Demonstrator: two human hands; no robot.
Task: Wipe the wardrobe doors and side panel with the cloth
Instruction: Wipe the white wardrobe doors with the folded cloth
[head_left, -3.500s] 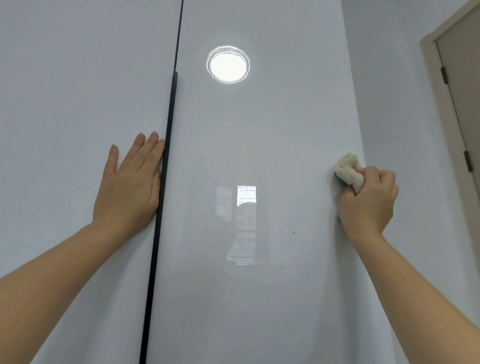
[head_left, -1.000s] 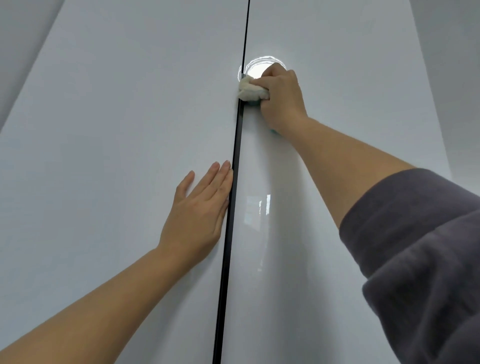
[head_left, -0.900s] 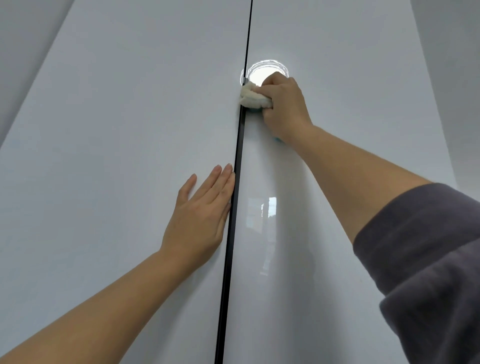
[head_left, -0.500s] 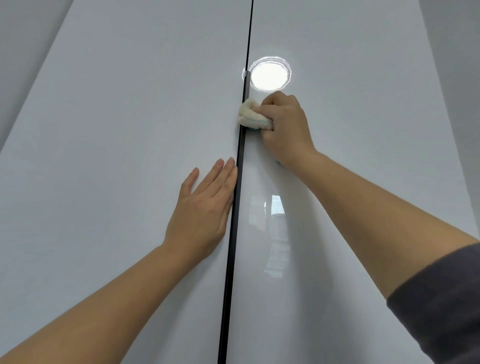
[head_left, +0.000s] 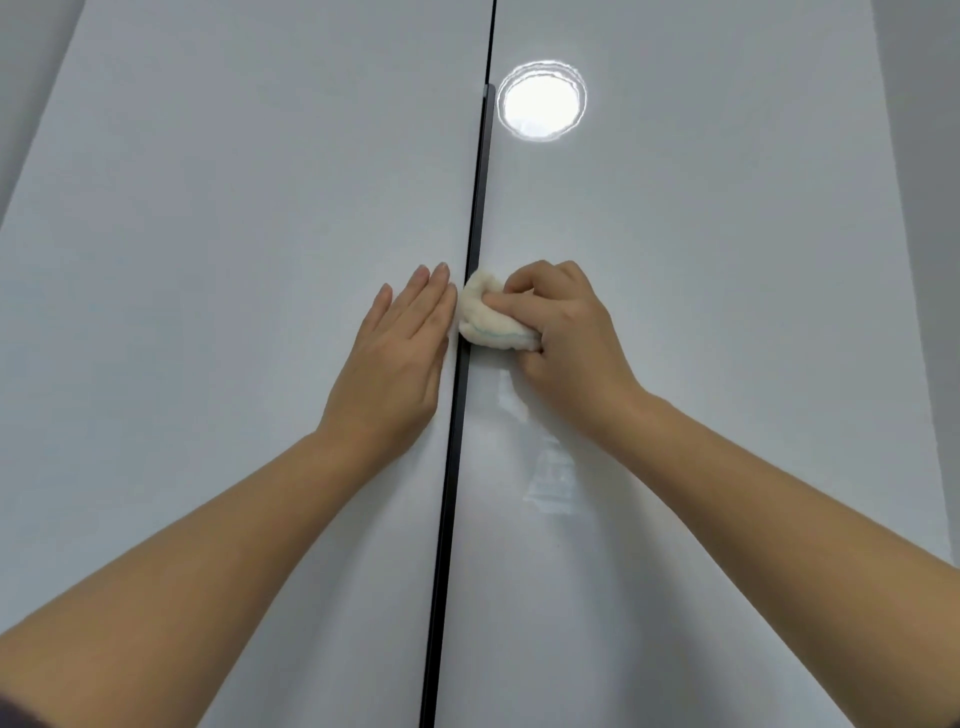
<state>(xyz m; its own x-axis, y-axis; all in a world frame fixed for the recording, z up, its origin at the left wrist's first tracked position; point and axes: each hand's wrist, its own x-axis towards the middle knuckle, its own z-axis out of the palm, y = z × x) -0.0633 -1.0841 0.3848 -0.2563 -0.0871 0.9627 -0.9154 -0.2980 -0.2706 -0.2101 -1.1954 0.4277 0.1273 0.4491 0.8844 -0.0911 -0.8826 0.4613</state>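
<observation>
Two glossy white wardrobe doors fill the view, the left door (head_left: 234, 286) and the right door (head_left: 727, 286), split by a black vertical handle strip (head_left: 470, 249). My left hand (head_left: 395, 364) lies flat on the left door, fingers straight, right beside the strip. My right hand (head_left: 566, 338) grips a bunched cream cloth (head_left: 488, 319) and presses it against the right door's left edge, over the strip. The cloth touches my left hand's fingertips.
A round ceiling-light reflection (head_left: 541, 101) shines high on the right door. A window reflection (head_left: 550, 467) shows below my right wrist. Grey wall (head_left: 31, 78) borders the wardrobe at upper left and another wall (head_left: 930, 156) runs down the right.
My right hand slid the cloth down along the black strip from beside the light reflection to level with my left hand's fingers. The left hand stayed flat on the left door.
</observation>
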